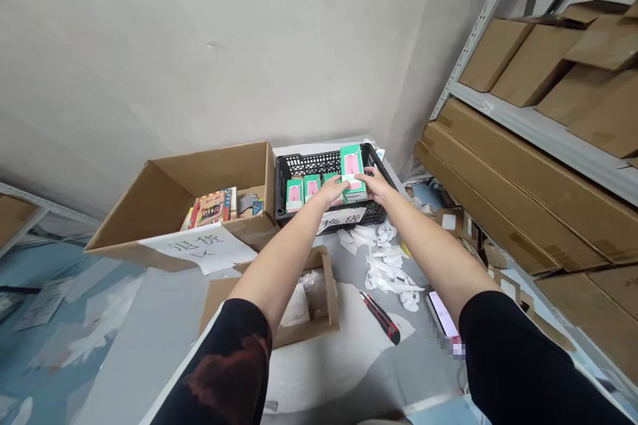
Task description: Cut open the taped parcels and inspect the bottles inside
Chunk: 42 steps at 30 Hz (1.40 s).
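My left hand (329, 191) and my right hand (373, 185) meet over a black plastic crate (299, 163), with their fingers on either side of a green-and-pink retail box (351, 167). That box stands tilted upright above the crate's front right. Another green box (355, 195) lies right under my fingers. More green-and-pink boxes (294, 194) stand in a row at the crate's left side, and one (312, 186) is beside it. My left fingertips nearly cover a further box in that row.
An open cardboard carton (254, 172) with books (212, 207) stands left of the crate, bearing a handwritten paper sign (199, 249). Below lie crumpled white wrappers (383, 265), a red-and-black utility knife (379, 317), a phone (443, 314) and a small carton (323, 292). Metal shelving (543, 126) with flat cartons stands right.
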### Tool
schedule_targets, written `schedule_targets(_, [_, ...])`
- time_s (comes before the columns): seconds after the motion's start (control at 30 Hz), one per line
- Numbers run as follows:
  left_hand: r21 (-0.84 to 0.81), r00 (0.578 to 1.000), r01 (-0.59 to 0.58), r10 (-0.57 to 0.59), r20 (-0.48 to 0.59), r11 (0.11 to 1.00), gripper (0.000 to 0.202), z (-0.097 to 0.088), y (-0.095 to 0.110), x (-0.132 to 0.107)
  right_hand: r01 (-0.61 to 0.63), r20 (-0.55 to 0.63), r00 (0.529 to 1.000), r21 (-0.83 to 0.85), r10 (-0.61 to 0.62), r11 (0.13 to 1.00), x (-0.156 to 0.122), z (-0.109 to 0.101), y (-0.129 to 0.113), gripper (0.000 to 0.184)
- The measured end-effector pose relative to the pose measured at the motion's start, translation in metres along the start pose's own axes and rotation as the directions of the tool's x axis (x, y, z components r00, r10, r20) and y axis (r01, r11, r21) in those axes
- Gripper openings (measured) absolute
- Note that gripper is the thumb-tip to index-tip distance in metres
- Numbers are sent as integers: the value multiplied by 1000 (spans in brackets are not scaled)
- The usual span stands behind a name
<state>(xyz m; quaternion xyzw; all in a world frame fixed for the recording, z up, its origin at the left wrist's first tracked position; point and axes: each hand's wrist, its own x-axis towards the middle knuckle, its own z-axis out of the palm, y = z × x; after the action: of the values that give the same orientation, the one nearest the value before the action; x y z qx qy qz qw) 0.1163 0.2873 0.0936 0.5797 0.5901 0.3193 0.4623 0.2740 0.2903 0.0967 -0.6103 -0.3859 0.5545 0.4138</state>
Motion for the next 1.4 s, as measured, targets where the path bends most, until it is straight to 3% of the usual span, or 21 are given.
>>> schedule_targets(0.1, [82, 999, 8, -5, -35, 997, 51, 18, -11, 40, -69, -35, 997, -75, 67, 995, 42, -2, 7, 53])
schedule_targets(0.23, [197, 998, 60, -55, -30, 979, 59, 35, -32, 74, -156, -41, 988, -152, 151, 976, 82, 3, 24, 45])
schedule_targets(0.37, [307, 995, 80, -92, 26, 948, 53, 40, -52, 91, -251, -8, 966, -287, 260, 925, 107, 7, 40, 38])
schedule_targets(0.53, [398, 995, 17, -54, 83, 917, 32, 41, -70, 98, -294, 37, 933, -493, 357, 819, 127, 8, 53, 25])
schedule_targets(0.7, [470, 993, -20, -36, 110, 883, 21, 42, -76, 91, -189, 38, 955, -687, 295, 702, 125, 16, 56, 29])
schedule_targets(0.9, [510, 985, -122, 43, 165, 852, 30, 25, -60, 65, 118, 159, 987, -782, 13, 612, 96, 28, 38, 44])
schedule_targets(0.97, [508, 982, -162, 89, 165, 846, 37, 8, -53, 48, 232, 230, 970, -773, -80, 591, 76, 30, 29, 51])
schedule_targets(1.03, [497, 976, -212, 160, 147, 842, 44, -19, -46, 20, 391, 341, 919, -722, -198, 571, 45, 30, 21, 50])
schedule_targets(1.1, [465, 947, -318, 298, 118, 826, 48, -58, -43, -21, 567, 465, 821, -601, -331, 564, 3, 26, 18, 47])
schedule_targets(1.17, [449, 912, -396, 400, 90, 801, 45, -106, -45, -75, 632, 530, 755, -430, -386, 645, -48, 20, 22, 46])
schedule_targets(1.23, [451, 903, -401, 427, 47, 798, 41, -158, -60, -138, 575, 546, 758, -300, -358, 761, -100, 15, 38, 50])
schedule_targets(1.3, [426, 921, -307, 379, -94, 851, 41, -205, -93, -203, 452, 516, 804, -208, -295, 867, -146, 11, 67, 50])
schedule_targets(1.33, [377, 915, -245, 341, -214, 893, 42, -224, -117, -233, 372, 487, 836, -163, -253, 914, -165, 10, 86, 49])
schedule_targets(1.4, [163, 840, -137, 202, -503, 977, 44, -246, -173, -282, 142, 401, 909, -34, -116, 989, -192, 10, 129, 42])
